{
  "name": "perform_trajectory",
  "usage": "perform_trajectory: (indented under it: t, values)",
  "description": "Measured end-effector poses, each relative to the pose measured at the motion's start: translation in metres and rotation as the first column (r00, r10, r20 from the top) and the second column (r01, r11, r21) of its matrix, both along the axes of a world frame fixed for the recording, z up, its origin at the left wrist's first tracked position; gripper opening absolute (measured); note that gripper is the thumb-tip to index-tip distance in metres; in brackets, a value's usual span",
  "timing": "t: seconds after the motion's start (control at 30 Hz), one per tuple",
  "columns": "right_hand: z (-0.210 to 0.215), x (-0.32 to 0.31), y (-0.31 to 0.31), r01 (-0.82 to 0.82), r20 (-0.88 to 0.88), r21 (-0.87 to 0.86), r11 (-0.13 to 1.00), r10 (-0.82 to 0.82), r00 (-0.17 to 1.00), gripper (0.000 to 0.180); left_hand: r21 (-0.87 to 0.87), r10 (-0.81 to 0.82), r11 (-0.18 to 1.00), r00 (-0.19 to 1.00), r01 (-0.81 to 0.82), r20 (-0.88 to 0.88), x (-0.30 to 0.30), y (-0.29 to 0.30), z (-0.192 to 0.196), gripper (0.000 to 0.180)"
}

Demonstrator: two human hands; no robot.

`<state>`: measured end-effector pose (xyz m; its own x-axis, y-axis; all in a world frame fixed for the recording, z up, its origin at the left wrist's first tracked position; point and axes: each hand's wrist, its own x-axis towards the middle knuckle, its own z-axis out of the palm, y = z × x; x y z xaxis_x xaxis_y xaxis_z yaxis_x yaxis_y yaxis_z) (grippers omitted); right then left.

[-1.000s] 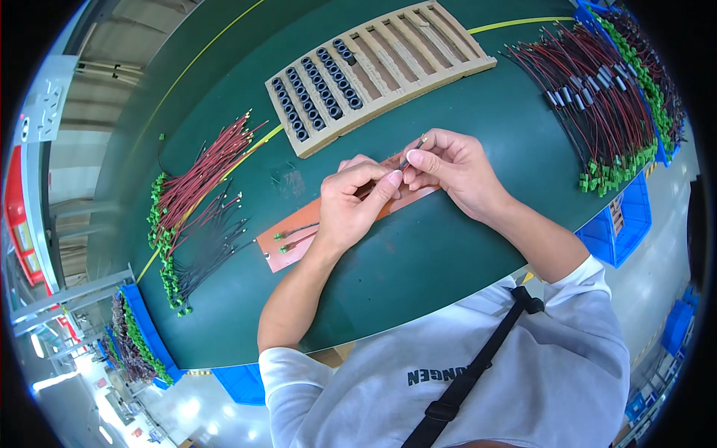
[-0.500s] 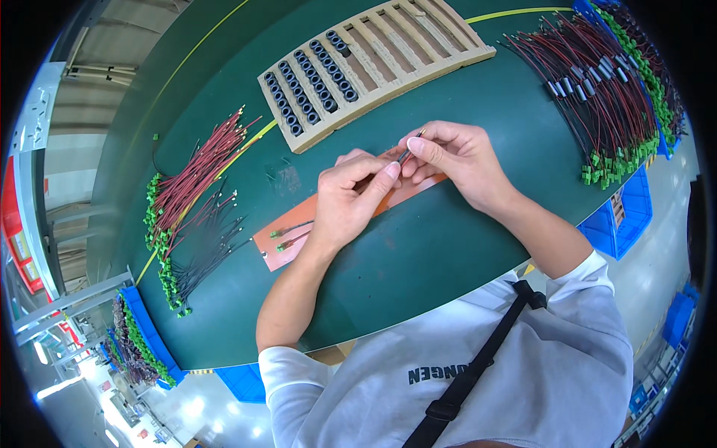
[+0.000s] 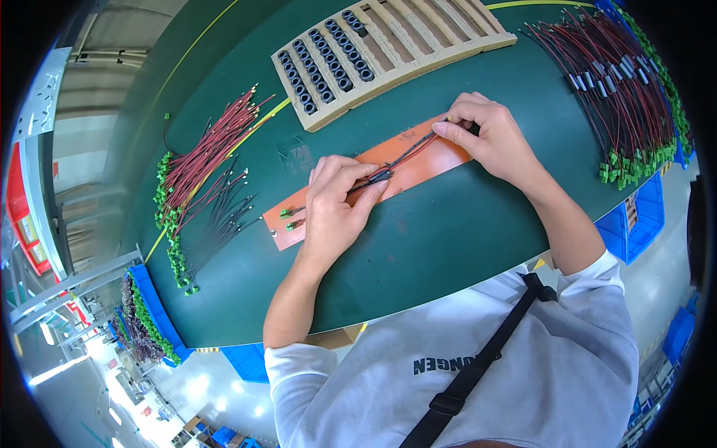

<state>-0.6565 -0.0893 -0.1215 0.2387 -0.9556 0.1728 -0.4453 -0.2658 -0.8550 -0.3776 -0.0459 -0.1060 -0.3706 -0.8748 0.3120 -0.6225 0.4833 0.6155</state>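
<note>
On an orange strip (image 3: 437, 158) lie red and black wires (image 3: 409, 154), running from green connectors (image 3: 296, 224) at the left end to tips at the right. My left hand (image 3: 334, 200) is closed over their middle, thumb and fingers around a short black sleeve (image 3: 380, 176) whose end shows beside the thumb. My right hand (image 3: 493, 138) pinches the wires near their tips, over the strip's far right end. Between both hands the wires are stretched fairly straight. My left palm hides part of them.
Beyond the strip stands a beige slotted rack (image 3: 403, 71) with black ring-shaped cores (image 3: 340, 56) in its left slots. Red wires (image 3: 213, 142) and black wires (image 3: 224, 216) with green connectors lie left. Sleeved wires (image 3: 609, 89) pile up right. Blue bins (image 3: 635, 220) hang by the table edge.
My hands have drawn apart: the right moved along the wires toward their tips, baring the stretch between. The black sleeve now shows by my left thumb. The whole view has shifted slightly.
</note>
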Motion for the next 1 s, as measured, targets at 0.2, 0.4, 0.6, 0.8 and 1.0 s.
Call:
perform_trajectory:
  t: [0.2,0.4,0.6,0.8,1.0]
  values:
    - [0.0016,0.0034,-0.0005,-0.047,0.251,0.149,0.988,0.008,0.968,0.031,-0.033,0.013,0.999,0.999,-0.014,-0.033,-0.0014,0.0028,-0.0054,0.023]
    - [-0.0006,0.0039,0.0011,-0.041,0.291,0.161,0.986,-0.007,0.957,0.033,-0.024,0.009,1.000,0.998,-0.010,-0.061,-0.0029,0.0028,-0.0072,0.023]
    - [0.0045,0.0051,0.0012,-0.047,0.276,0.186,0.981,-0.006,0.961,0.033,-0.033,0.017,0.999,0.998,-0.019,-0.066,-0.0016,0.0033,-0.0084,0.023]
    - [-0.0015,0.0058,0.0018,0.007,0.224,0.147,0.989,-0.041,0.974,0.032,-0.086,0.035,0.996,0.999,-0.038,-0.030,-0.0032,0.0045,-0.0099,0.030]
    - [0.0007,0.0095,0.0042,0.086,0.066,0.063,0.994,-0.090,0.994,0.030,-0.379,0.036,0.922,0.958,0.078,0.284,-0.0097,0.0088,-0.0095,0.045]
